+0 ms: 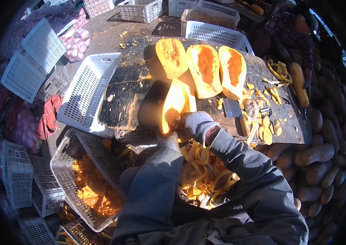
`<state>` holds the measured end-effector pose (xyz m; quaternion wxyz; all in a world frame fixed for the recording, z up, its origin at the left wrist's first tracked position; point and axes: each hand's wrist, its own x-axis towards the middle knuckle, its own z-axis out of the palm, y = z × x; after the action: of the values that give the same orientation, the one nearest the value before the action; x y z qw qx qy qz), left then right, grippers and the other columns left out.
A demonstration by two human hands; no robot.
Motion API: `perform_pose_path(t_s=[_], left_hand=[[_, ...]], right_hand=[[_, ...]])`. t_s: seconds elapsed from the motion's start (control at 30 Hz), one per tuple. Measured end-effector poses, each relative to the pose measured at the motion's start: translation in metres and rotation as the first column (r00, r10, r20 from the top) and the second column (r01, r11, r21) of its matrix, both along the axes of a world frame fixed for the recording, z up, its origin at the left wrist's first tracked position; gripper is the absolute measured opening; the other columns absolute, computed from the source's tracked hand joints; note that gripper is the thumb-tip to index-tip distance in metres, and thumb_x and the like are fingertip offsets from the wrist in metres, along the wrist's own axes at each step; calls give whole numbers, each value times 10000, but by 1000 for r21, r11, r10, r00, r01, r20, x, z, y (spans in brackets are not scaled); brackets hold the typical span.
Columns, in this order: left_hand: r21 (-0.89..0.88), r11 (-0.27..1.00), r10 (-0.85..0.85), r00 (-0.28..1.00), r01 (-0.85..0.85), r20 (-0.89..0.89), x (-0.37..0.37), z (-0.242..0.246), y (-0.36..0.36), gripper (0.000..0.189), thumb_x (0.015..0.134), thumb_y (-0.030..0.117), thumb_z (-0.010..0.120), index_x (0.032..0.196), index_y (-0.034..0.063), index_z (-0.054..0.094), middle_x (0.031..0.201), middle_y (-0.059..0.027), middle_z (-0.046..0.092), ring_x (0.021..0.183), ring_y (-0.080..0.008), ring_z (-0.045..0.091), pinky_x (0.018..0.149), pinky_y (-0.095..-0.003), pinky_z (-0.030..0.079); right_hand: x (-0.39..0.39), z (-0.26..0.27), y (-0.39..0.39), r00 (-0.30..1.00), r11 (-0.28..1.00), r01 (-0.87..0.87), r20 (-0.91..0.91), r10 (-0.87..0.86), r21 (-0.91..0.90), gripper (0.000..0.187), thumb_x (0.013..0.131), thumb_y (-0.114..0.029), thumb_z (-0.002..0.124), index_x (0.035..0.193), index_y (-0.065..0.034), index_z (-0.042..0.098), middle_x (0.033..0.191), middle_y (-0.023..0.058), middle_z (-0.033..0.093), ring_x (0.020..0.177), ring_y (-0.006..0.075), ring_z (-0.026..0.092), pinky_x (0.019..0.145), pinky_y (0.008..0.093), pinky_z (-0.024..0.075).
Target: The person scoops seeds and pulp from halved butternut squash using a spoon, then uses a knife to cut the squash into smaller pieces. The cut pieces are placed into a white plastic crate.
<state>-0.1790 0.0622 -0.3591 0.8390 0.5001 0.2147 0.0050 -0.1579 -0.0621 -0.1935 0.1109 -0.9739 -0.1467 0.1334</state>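
Observation:
A halved, peeled squash (173, 95) lies lengthwise before me on a dark wooden board (127, 104), its hollow facing up in bright glare. My left hand (171, 142), in a pale glove, grips its near end. Over the right side of the hollow is my right hand (200, 125), gloved and with curled fingers; a dark shape by the fingertips is too shadowed to identify. Beyond lie three more squash halves: one with stringy pulp (170, 58), two with smoother hollows (204, 69) (233, 70). A cleaver (231, 107) with a wooden handle rests to the right.
Peelings (265, 130) litter the board's right side, near an uncut squash (299, 85). A crate of orange pulp (99, 190) stands at left, a white crate (84, 92) beyond. Peel strips (206, 171) fill the space between my knees. Whole squashes (317, 156) are piled right; another person (292, 36) is nearby.

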Motion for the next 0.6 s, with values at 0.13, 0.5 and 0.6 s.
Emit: perform_pose_path(t_s=[0.13, 0.5, 0.6], left_hand=[[-8, 992, -124, 991, 124, -57, -7, 37, 10, 661, 770, 17, 813, 1347, 111, 503, 1230, -88, 632, 1030, -277, 665, 865, -521, 565], [112, 820, -536, 822, 561, -194, 110, 116, 38, 614, 880, 219, 757, 1420, 45, 522, 1447, -155, 543, 1343, -302, 498, 1140, -533, 321], [166, 771, -569, 783, 615, -252, 149, 115, 33, 508, 876, 224, 760, 1287, -43, 627, 1345, -176, 622, 1274, -268, 559, 1094, -375, 407]], right_hand=[[1, -7, -23, 909, 898, 381, 87, -407, 219, 222, 908, -215, 627, 1025, -32, 676, 946, 234, 713, 950, 420, 690, 816, 466, 546], [2, -75, -57, 763, 454, 538, -181, -621, 711, 440, 874, -273, 732, 1205, 14, 680, 1013, 285, 715, 995, 404, 704, 849, 413, 545], [4, -32, -44, 781, 408, 585, -351, -517, 701, 411, 836, -222, 761, 1145, 41, 695, 922, 254, 728, 851, 324, 735, 762, 394, 555]])
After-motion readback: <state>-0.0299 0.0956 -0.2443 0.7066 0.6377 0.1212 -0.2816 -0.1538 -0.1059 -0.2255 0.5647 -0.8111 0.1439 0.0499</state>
